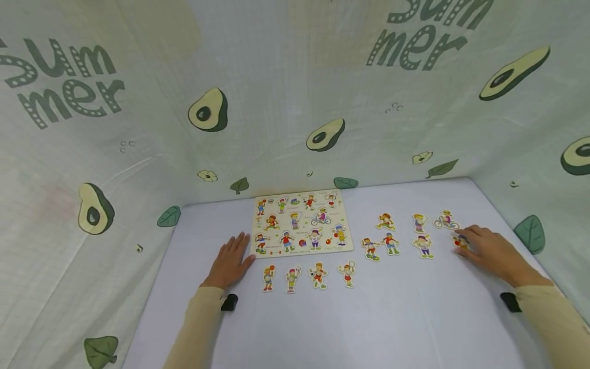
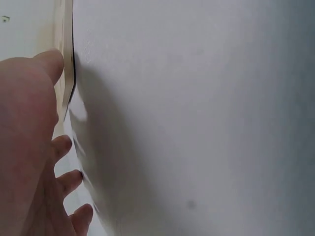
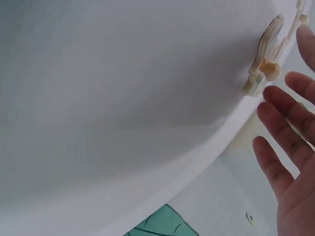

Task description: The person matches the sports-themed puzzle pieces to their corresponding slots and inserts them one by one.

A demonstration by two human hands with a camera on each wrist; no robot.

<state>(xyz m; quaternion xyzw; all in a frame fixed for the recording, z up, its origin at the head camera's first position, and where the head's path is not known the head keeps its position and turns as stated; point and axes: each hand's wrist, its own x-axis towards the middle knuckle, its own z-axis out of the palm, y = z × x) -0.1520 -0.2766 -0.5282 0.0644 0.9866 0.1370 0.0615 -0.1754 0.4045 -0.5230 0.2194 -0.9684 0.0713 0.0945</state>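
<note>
My left hand [image 1: 229, 261] lies flat on the table with its fingers spread, the thumb and fingertips at the left edge of a wooden puzzle board [image 1: 349, 250]. In the left wrist view the thumb [image 2: 53, 64] overlaps the board's edge [image 2: 69, 54]. On the far right, my right hand [image 1: 495, 253] reaches over a ball-player puzzle piece [image 1: 461, 241], partly hidden by the fingers. A round wooden knob [image 3: 270, 70] rises from a piece beside the spread fingers in the right wrist view. A cyclist puzzle piece [image 1: 446, 220] lies just beyond that hand.
A row of puzzle pieces, from a basketball player [image 1: 268, 278] to a tennis player [image 1: 348, 274], lies in front of the board. Right of the board are several more, including a runner [image 1: 385, 222] and a skater [image 1: 390, 243]. A printed cloth wall [image 1: 276, 102] rises behind the white table [image 1: 369, 328].
</note>
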